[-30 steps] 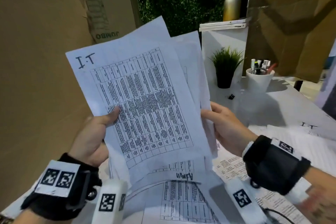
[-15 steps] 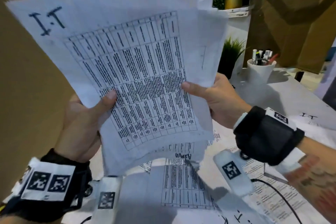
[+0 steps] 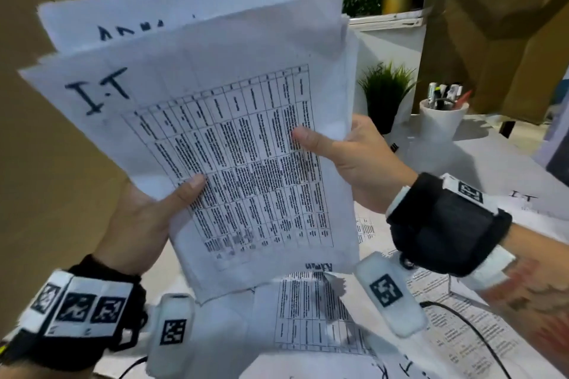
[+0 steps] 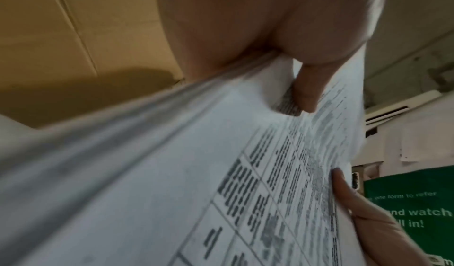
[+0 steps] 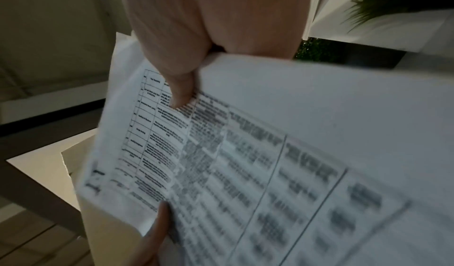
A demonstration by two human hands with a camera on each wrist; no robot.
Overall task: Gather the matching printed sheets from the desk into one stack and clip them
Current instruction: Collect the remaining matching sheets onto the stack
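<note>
Item: sheaf of printed sheets (image 3: pixel 240 144), front page marked "I.T", held upright in the air above the desk (image 3: pixel 508 163) — edges uneven, one rear sheet standing higher and bearing a different handwritten heading.
Grip: your left hand (image 3: pixel 138 224) pinches the lower left edge, thumb on the table print; your right hand (image 3: pixel 354 160) pinches the right edge likewise.
Risks: a non-matching sheet gets clipped in if you don't check headings; loosely fanned pages may slip out when you let one hand go for a clip.
Surroundings: more I.T sheets (image 3: pixel 523 203) lie on the desk, ungathered — pen cup (image 3: pixel 443 123) and potted plant (image 3: pixel 385 92) behind.
</note>
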